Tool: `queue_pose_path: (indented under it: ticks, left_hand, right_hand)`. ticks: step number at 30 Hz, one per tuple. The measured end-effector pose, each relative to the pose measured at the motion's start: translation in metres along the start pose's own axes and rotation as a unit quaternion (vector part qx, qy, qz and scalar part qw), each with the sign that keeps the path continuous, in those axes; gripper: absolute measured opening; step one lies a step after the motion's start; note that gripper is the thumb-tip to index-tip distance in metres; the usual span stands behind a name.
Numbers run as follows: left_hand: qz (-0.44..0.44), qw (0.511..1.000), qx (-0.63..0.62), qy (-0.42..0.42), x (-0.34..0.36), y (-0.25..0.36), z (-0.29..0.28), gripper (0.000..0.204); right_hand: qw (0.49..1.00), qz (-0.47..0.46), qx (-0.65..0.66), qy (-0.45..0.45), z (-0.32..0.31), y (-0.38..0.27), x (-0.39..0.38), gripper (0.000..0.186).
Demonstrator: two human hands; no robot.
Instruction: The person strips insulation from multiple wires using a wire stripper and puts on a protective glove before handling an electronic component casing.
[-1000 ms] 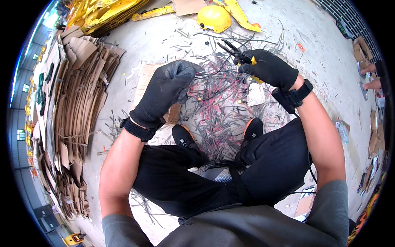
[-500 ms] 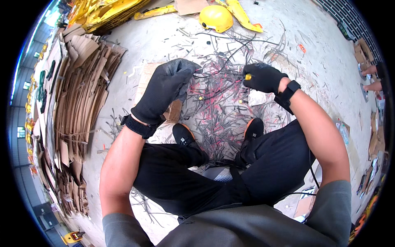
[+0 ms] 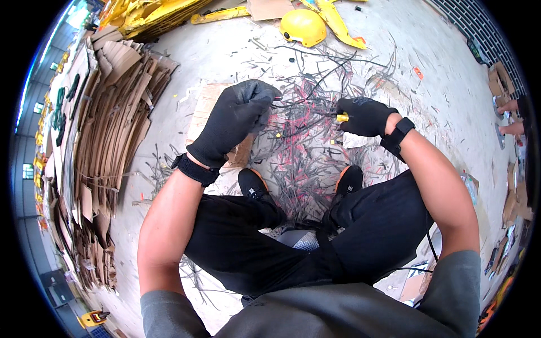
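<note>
Both of my hands wear black gloves and are raised above a litter of cut cable pieces. My left hand is closed in a pinch on a thin black cable, which shows a reddish bit at the fingers. From there the cable stretches toward my right hand. That hand is closed around a small yellow object; only its end sticks out, so its kind is hidden. Black and pinkish-red cable scraps lie thickly on the floor between my shoes.
A tall stack of flattened cardboard stands to the left. A flat cardboard piece lies beside my left hand. Far ahead are a yellow helmet and yellow plastic parts. Another person's feet show at the far right.
The view has shifted slightly, so the floor things sit a little to the right. Both hands keep their grips, and the yellow object shows a bit more from my right hand.
</note>
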State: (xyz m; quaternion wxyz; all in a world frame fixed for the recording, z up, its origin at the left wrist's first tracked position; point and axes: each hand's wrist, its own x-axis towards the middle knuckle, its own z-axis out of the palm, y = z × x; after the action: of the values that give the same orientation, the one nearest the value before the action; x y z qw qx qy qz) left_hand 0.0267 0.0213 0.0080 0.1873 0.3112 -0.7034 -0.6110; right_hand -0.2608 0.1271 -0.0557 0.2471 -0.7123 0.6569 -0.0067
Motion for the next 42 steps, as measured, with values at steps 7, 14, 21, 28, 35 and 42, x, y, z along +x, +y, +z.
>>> queue_pose_path:
  ticks: [7, 14, 21, 28, 35, 42]
  left_hand:
    - [0.028, 0.998, 0.043, 0.025, 0.006, -0.008, -0.002, 0.024]
    - [-0.028, 0.998, 0.060, -0.001, 0.009, -0.006, -0.002, 0.024]
    - [-0.061, 0.995, 0.068, -0.046, 0.009, -0.007, 0.007, 0.023]
    - [-0.075, 0.993, 0.056, -0.076, 0.009, -0.001, 0.010, 0.024]
    - [-0.079, 0.996, 0.012, -0.048, 0.005, 0.004, 0.009, 0.022]
    - [-0.077, 0.996, -0.027, -0.036, 0.004, 0.003, 0.011, 0.020]
  right_hand:
    - [0.979, -0.045, 0.070, 0.185, 0.001, 0.023, 0.005, 0.027]
    - [0.873, -0.187, 0.249, 0.375, -0.039, -0.039, 0.001, 0.021]
    - [0.865, -0.327, 0.172, 0.339, -0.036, -0.092, -0.003, 0.054]
    - [0.902, -0.267, 0.215, 0.261, -0.022, -0.078, 0.002, 0.049]
    - [0.905, -0.232, 0.215, 0.286, -0.018, -0.073, 0.007, 0.024]
    - [0.901, -0.213, 0.213, 0.311, -0.022, -0.078, 0.003, 0.018]
